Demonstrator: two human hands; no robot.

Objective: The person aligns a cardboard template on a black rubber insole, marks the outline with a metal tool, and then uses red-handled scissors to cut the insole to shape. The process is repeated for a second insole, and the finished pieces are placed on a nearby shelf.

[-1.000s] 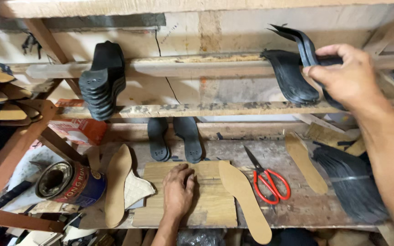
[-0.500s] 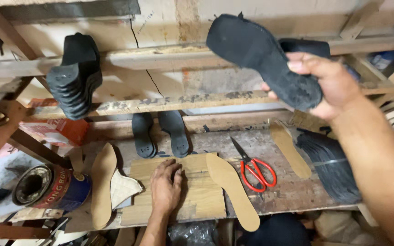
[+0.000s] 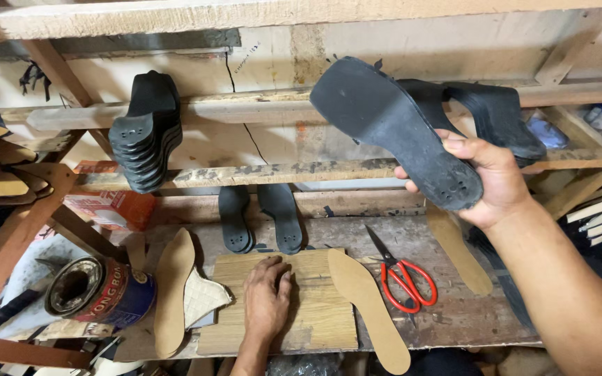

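My right hand grips a black rubber shoe sole by its heel end, held up in front of the wooden rack with its toe pointing up and left. Behind it, more black soles lean on the rack rail. My left hand rests flat, palm down, on a wooden board on the bench. A tan insole lies just right of that hand, partly over the board.
Red-handled scissors lie right of the board. Two black soles stand at the back of the bench. A stack of black soles hangs on the rack at left. An open tin can, a tan insole and a white quilted piece sit at left.
My right hand pulled one black sole off the stack on the rack and brought it down and left. The left hand stayed on the board.
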